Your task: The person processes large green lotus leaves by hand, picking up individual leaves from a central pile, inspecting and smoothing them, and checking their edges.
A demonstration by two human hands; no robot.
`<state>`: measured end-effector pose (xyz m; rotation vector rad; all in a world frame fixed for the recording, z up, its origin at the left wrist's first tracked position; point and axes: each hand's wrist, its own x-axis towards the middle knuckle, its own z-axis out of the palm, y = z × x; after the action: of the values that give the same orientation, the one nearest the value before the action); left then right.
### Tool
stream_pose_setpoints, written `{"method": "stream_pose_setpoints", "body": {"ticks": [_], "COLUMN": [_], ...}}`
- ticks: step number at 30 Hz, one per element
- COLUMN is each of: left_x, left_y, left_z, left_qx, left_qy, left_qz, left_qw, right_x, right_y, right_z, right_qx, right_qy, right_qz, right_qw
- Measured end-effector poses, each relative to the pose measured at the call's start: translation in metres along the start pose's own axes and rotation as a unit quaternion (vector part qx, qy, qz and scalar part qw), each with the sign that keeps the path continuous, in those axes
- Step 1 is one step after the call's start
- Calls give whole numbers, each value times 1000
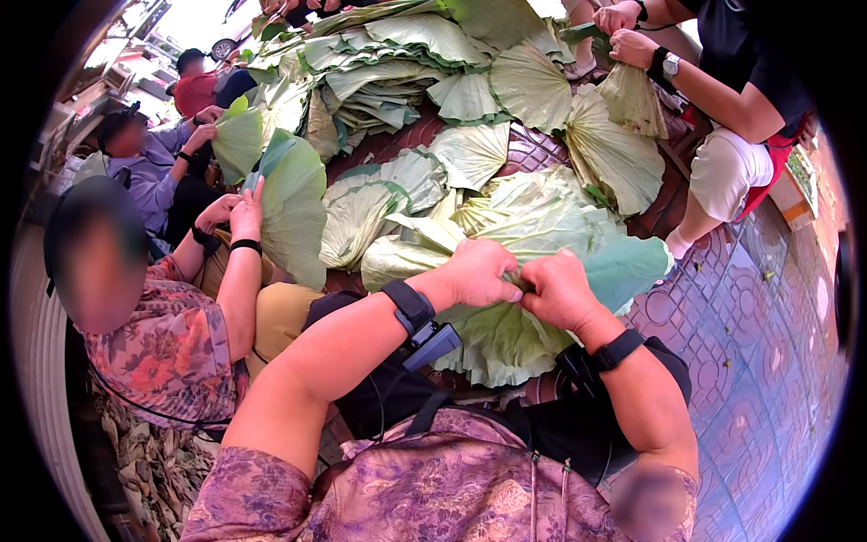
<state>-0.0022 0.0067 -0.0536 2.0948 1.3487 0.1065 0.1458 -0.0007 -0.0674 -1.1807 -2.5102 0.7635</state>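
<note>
Both of my hands meet over a large green lotus leaf in front of my knees. My left hand [482,272] pinches it between thumb and curled fingers. Close beside it, my right hand [563,288] grips the same leaf, with its fingers bent inward. The held lotus leaf [504,339] hangs in pleats below my hands. A bluish-green leaf part [626,263] spreads out to the right; whether it belongs to the held leaf I cannot tell. Just beyond my hands lie more lotus leaves [535,210], pale side up. My fingers hide the gripped spot.
A big heap of stacked lotus leaves [379,88] lies ahead on the patterned paving [731,352]. At my left a seated person [169,339] holds a leaf [291,210]; another person [738,101] at the upper right handles one too. Dry leaf scraps [152,461] cover the lower left.
</note>
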Motion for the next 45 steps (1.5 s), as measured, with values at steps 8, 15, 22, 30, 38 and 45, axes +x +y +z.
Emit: {"method": "stream_pose_setpoints", "body": {"ticks": [8, 15, 22, 30, 38, 45], "left_x": [-1, 8, 11, 3, 24, 37], "left_y": [5, -1, -6, -20, -29, -91], "left_z": [12, 18, 10, 20, -10, 39], "left_qx": [21, -109, -117, -151, -406, -336], "left_qy": [76, 141, 50, 126, 171, 321], "left_qz": [-62, -144, -46, -117, -76, -178], "left_qw": [995, 973, 991, 974, 895, 868], "right_x": [1, 8, 3, -6, -8, -8], "right_y": [5, 9, 11, 28, 56, 69], "right_z": [4, -5, -22, -18, -39, -46], "right_qx": [-10, 59, 109, -18, -2, -47], "right_qy": [44, 94, 51, 5, 62, 49], "right_qz": [24, 122, 130, 71, 84, 91], "right_qw": [999, 986, 984, 997, 995, 994]}}
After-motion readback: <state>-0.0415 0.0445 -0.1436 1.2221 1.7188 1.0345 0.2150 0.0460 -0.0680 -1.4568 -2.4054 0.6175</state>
